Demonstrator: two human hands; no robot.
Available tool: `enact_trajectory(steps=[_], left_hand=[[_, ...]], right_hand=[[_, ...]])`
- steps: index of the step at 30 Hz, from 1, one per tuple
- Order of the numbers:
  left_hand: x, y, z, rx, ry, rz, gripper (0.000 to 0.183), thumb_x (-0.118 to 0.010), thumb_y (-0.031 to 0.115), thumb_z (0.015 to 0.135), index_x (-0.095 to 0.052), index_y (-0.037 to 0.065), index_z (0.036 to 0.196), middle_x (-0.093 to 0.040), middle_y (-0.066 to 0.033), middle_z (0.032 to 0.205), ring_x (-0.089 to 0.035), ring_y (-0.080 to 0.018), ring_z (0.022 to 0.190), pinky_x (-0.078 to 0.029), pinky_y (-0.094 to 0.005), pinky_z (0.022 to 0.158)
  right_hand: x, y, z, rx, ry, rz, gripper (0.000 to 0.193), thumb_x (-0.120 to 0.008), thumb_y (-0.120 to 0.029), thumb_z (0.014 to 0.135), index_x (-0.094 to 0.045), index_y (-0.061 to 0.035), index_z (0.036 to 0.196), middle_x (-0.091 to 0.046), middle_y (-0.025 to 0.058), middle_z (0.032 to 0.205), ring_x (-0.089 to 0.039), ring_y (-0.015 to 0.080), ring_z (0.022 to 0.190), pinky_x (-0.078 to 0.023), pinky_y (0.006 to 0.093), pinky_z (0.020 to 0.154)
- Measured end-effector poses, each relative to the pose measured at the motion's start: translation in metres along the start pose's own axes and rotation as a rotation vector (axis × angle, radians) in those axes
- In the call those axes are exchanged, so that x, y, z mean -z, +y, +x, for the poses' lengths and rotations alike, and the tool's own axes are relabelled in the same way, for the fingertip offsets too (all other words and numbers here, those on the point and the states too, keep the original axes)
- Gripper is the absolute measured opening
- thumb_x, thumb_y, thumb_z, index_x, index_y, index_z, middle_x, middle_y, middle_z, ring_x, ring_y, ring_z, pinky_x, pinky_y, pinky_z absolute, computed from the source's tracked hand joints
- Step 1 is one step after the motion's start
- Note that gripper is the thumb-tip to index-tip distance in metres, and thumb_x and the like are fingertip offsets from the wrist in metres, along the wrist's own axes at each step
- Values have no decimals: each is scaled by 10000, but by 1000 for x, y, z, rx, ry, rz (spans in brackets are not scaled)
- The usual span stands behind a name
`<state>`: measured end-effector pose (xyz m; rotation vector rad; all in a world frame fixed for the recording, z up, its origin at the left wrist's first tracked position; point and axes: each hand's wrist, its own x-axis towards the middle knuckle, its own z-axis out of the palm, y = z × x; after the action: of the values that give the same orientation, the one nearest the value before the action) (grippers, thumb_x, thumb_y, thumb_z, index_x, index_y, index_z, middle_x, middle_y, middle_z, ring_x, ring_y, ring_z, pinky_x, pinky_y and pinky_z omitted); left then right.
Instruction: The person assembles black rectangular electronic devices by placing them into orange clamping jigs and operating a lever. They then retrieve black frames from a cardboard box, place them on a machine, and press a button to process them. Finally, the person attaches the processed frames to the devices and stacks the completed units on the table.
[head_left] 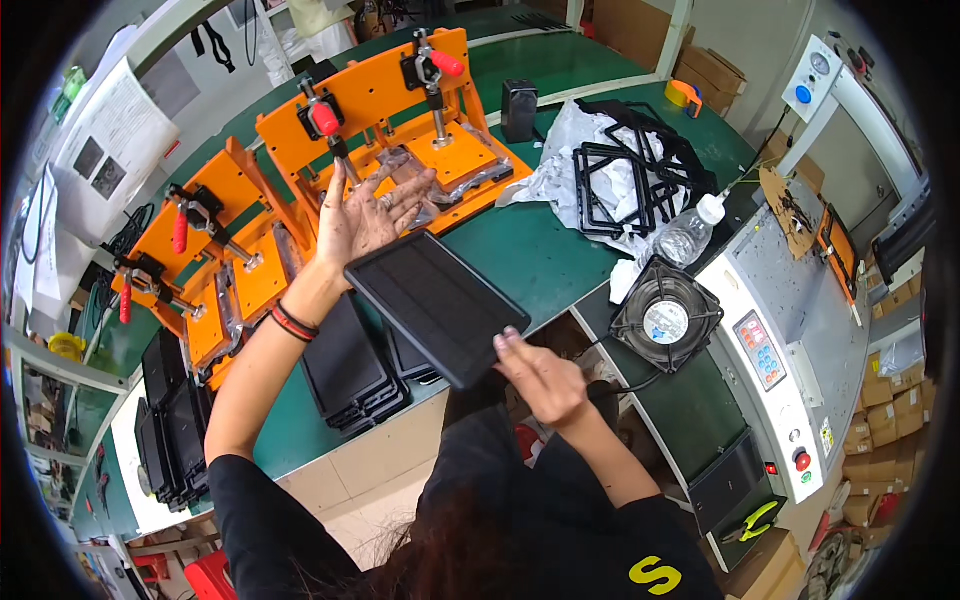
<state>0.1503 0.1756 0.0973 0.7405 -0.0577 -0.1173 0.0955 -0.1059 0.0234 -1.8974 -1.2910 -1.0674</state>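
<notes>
A flat black rectangular panel (440, 305) with a raised rim is held tilted above the front of the green bench. My right hand (545, 380) grips its near right corner between thumb and fingers. Beside the panel's far left corner, my left hand (365, 212) is open, palm up with fingers spread and smudged dark; whether its heel touches the panel, I cannot tell. Behind that hand stands an orange clamping fixture (480, 195) with red-handled toggle clamps. Below my left forearm lies a stack of similar black panels (350, 370).
A second orange fixture (205, 320) stands at left, near another stack of black parts (175, 440). Black frames (610, 190) lie on white wrapping at the far right, next to a clear bottle (685, 235). A fan (665, 310) and a white machine with buttons (765, 360) flank my right side.
</notes>
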Motion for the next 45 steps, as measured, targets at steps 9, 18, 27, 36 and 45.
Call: enact_trajectory(steps=[9,18,27,36,45], left_hand=[[49,-5,18,182,-143,-72,767,-396,637,887,-337,47,1373,-336,-248,1426,-352,-391,1306,-284,-514,1082],[0,14,-2,12,-221,169,797,-248,642,924,-307,-20,1364,-448,-254,1345,-410,-295,1286,-309,-375,1090],[34,2,26,278,-270,621,764,-218,608,945,-406,-42,1300,-549,-217,1249,-427,-243,1268,-225,-349,1130],[54,-6,40,377,-277,598,740,-226,608,942,-400,-14,1304,-523,-235,1270,-377,-258,1312,-201,-361,1141],[64,-16,27,257,-218,647,652,-276,523,976,-407,-4,1336,-459,-206,1354,-406,-282,1292,-254,-371,1117]], right_hand=[[-45,-31,4,-48,36,139,306,-747,-83,734,-662,33,1004,-649,82,858,-633,142,663,-522,245,564],[-38,-42,13,-828,178,451,174,-682,-73,835,-546,29,801,-582,101,692,-617,177,566,-472,268,496],[-71,-85,-2,-795,-72,412,179,-631,-109,875,-559,14,767,-588,107,581,-582,171,459,-442,288,442],[-76,-85,-9,-790,-150,261,256,-620,-180,886,-492,-13,741,-587,151,634,-603,318,542,-463,377,448],[-73,-89,-14,-810,-193,198,267,-588,-217,903,-476,-18,766,-548,157,584,-591,334,531,-453,408,454]])
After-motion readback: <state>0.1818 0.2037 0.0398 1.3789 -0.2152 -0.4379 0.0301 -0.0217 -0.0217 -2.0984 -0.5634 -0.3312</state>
